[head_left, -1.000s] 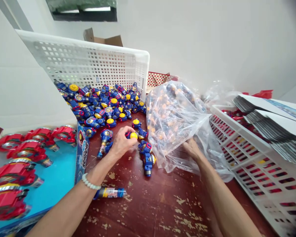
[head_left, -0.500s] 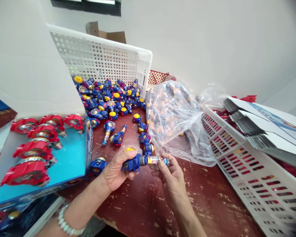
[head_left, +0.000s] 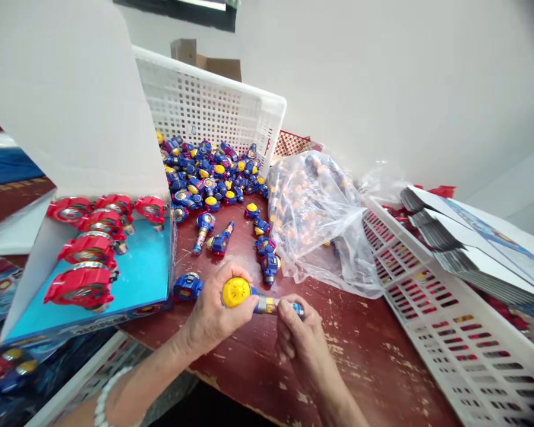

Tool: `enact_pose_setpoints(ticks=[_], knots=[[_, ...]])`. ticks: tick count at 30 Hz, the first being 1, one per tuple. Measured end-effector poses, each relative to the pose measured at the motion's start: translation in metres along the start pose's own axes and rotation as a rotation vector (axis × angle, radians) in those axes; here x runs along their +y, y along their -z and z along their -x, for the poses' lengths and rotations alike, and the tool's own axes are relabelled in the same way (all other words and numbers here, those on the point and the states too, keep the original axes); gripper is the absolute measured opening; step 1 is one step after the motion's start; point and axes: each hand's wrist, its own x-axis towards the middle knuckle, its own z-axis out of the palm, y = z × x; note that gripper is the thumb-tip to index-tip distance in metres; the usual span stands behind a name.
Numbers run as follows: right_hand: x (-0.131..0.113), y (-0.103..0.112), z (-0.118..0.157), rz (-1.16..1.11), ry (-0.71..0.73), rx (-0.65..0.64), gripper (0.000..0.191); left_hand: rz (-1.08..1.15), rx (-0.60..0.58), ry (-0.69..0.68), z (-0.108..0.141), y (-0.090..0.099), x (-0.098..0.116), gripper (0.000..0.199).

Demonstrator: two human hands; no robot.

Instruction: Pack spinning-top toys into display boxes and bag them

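Note:
My left hand (head_left: 216,314) is wrapped round the body of a blue toy (head_left: 237,292), its round yellow disc facing up. From that body a printed tube (head_left: 267,305) points right, and my right hand (head_left: 303,338) pinches its far end between thumb and fingers. Tube and body look joined; the joint is partly covered by my left thumb. Just left of my left hand lies another blue toy body (head_left: 187,287). Two blue toys with tubes, one being a blue toy with tube (head_left: 221,238), rest beyond my hands, beside a row of blue bodies (head_left: 266,244).
A tipped white basket (head_left: 213,89) spills a heap of blue toys (head_left: 204,172) at the back. At left, an open box (head_left: 146,267) holds several red toys (head_left: 82,284). A clear plastic bag (head_left: 311,219) and a white crate (head_left: 449,332) with stacked cartons (head_left: 485,255) stand right.
My left hand has turned the toy so the yellow disc faces up. Both hands keep their hold. The whole view has shifted slightly, with the box appearing further right.

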Motion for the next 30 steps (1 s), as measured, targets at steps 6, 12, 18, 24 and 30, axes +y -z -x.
enact_pose_setpoints(ticks=[6, 12, 18, 24, 30], knots=[[0.0, 0.002, 0.002, 0.383, 0.187, 0.045, 0.044, 0.183, 0.0, 0.192, -0.002, 0.002, -0.007, 0.031], [-0.011, 0.017, -0.004, 0.735, 0.281, -0.071, 0.032, 0.247, -0.053, 0.241, -0.004, 0.006, -0.013, 0.035], [-0.02, 0.022, -0.01, 0.586, 0.092, -0.179, 0.041, 0.252, -0.035, 0.25, -0.007, 0.005, -0.018, 0.036], [-0.017, 0.023, -0.016, 0.538, 0.083, -0.167, 0.037, 0.156, -0.029, 0.229, -0.014, 0.002, -0.019, 0.034], [-0.034, 0.064, -0.057, 0.673, 0.282, 0.107, 0.039, -0.147, 0.132, 0.179, -0.049, 0.018, -0.02, 0.035]])
